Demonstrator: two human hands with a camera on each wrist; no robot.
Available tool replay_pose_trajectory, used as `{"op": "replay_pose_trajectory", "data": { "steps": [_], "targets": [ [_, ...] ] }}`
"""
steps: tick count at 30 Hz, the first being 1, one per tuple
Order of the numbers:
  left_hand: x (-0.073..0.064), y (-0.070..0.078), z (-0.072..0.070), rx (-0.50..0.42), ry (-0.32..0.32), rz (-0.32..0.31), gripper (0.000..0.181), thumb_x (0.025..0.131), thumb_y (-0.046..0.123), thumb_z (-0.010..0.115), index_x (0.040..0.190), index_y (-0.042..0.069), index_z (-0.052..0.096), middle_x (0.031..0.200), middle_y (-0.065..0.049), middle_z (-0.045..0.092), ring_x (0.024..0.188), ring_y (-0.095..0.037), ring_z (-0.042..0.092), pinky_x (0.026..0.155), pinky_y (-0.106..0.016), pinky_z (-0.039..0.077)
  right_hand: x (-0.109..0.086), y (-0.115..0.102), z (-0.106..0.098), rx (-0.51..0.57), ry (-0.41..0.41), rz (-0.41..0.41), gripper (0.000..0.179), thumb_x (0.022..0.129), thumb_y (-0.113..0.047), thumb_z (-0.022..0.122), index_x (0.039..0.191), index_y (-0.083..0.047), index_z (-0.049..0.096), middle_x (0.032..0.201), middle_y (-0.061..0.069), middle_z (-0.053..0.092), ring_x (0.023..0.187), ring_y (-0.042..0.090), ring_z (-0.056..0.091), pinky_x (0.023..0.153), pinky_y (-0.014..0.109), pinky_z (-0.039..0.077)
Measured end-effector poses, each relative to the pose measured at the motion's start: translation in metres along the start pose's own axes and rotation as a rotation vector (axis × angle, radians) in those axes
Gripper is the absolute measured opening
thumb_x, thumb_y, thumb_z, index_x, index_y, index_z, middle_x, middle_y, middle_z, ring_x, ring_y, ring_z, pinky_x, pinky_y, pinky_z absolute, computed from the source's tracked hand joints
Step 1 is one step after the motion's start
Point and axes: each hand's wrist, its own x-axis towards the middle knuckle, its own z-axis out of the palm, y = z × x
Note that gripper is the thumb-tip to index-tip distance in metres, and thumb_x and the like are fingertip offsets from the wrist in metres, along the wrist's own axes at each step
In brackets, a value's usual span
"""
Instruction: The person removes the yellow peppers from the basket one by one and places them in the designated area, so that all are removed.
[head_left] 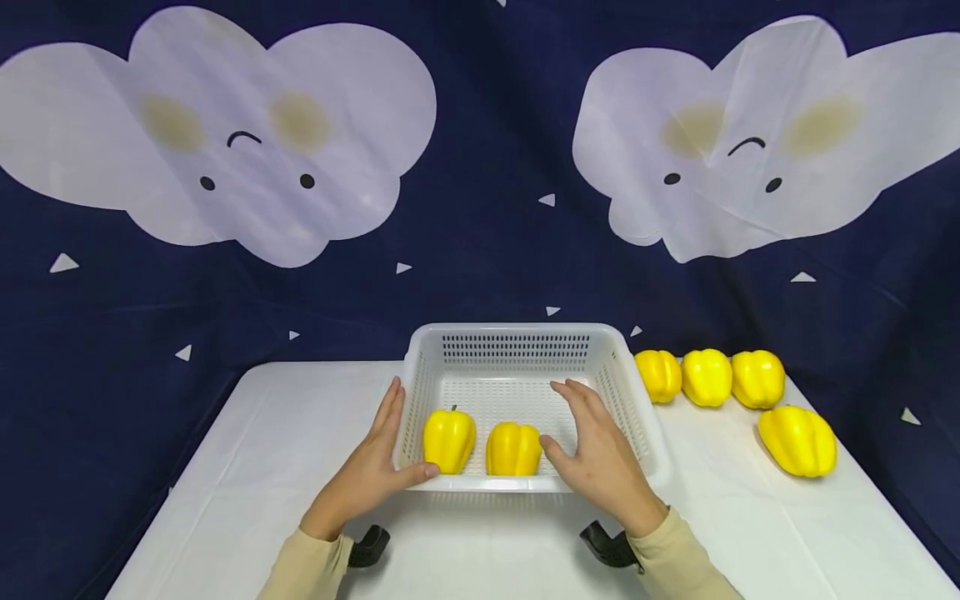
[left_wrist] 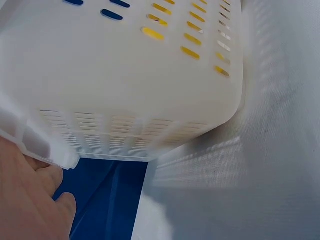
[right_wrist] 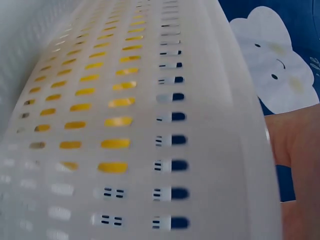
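Note:
A white plastic basket (head_left: 517, 483) with slotted walls stands on the table before me. Two yellow bell peppers, a left one (head_left: 449, 442) with a stem and a right one (head_left: 513, 450), sit inside by its front wall. My left hand (head_left: 367, 471) holds the basket's front left corner, thumb over the rim and fingers along the outside. In the left wrist view, its fingers (left_wrist: 52, 185) bend close beside the rim. My right hand (head_left: 603, 458) is spread over the basket's right front part, thumb close to the right pepper. Nothing is in its grasp.
To the basket's right, a row of three yellow bell peppers (head_left: 707, 378) stands near the back edge of the white-covered table (head_left: 757, 525). Another bell pepper (head_left: 797, 442) lies nearer, by the right edge. Behind hangs a dark blue cloth (head_left: 495, 208) with clouds.

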Motion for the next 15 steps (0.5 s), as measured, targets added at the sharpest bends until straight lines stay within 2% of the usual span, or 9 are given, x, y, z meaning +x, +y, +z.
{"op": "replay_pose_trajectory", "data": {
  "steps": [6,15],
  "targets": [
    [-0.001,-0.001,0.002,0.009,0.002,0.001,0.119,0.084,0.045,0.08,0.16,0.002,0.0,0.168,-0.007,-0.011,0.151,-0.041,0.006,0.112,-0.065,0.023,0.002,-0.007,0.005,0.007,-0.039,-0.005,0.069,0.084,-0.024,0.079,0.143,-0.005,0.051,0.145,0.018,0.049,0.128,0.037,0.053,0.104,0.054,0.046],
    [-0.001,-0.001,0.002,0.019,0.005,0.004,0.118,0.084,0.044,0.08,0.16,-0.001,0.001,0.168,-0.008,-0.011,0.151,-0.042,0.005,0.112,-0.065,0.023,0.008,-0.025,0.014,0.002,-0.157,0.076,0.072,0.085,-0.033,0.08,0.144,-0.004,0.051,0.142,0.017,0.054,0.126,0.036,0.056,0.103,0.052,0.046]
  ]
}}
